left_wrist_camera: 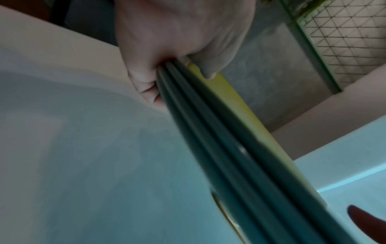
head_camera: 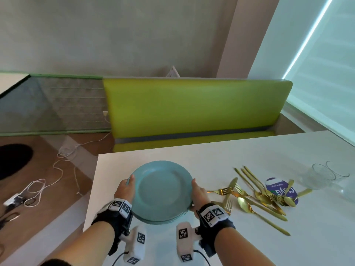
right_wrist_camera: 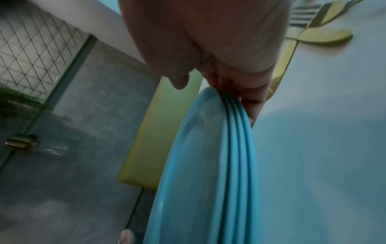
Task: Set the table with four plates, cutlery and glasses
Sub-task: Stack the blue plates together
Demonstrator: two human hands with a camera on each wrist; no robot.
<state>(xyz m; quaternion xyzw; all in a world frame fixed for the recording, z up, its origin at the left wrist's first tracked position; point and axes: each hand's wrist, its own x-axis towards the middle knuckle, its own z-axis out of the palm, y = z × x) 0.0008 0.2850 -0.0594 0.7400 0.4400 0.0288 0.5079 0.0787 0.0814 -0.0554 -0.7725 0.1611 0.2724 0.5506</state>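
Plates [head_camera: 161,191], blue, stacked, sit between your hands above the white table [head_camera: 249,150]. Your left hand [head_camera: 124,189] and right hand [head_camera: 198,192] each clamp a rim, thumb on top, fingers curled under. Gold cutlery [head_camera: 257,194] lies just right of your right hand, glasses [head_camera: 324,175] further right.

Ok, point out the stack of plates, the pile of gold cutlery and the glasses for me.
stack of plates [head_camera: 159,187]: head view, centre of the top plate.
pile of gold cutlery [head_camera: 261,196]: head view, where the handles cross.
glasses [head_camera: 319,176]: head view, body of the nearer clear glass.
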